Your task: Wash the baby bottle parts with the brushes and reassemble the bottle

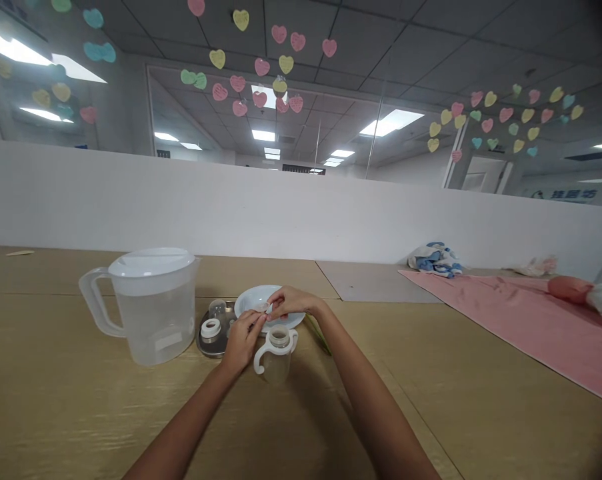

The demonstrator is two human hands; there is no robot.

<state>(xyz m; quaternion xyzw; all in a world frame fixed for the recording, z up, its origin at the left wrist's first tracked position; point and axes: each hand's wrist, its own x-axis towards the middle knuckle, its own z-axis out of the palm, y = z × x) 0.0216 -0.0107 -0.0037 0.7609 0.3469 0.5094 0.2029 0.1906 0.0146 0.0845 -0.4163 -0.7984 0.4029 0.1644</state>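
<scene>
Above a white bowl (295, 320), my left hand (243, 338) and my right hand (289, 303) meet at the fingertips. Both are closed on a small translucent piece (263, 307), too small to name for certain. Just in front of them stands an open baby bottle (278, 363) with a white two-handled collar, upright on the table. To the left of my left hand, a metal tray (204, 347) carries a white ring collar (211, 329) and a clear dome-shaped cap (217, 309). Part of the tray is hidden behind my left hand.
A large lidded plastic pitcher (155, 307) with some water stands left of the tray. A thin green item (318, 335) lies beside my right forearm. Farther right are a pink cloth (521, 320) and a crumpled blue-and-white cloth (435, 260). A white wall (281, 213) backs the table.
</scene>
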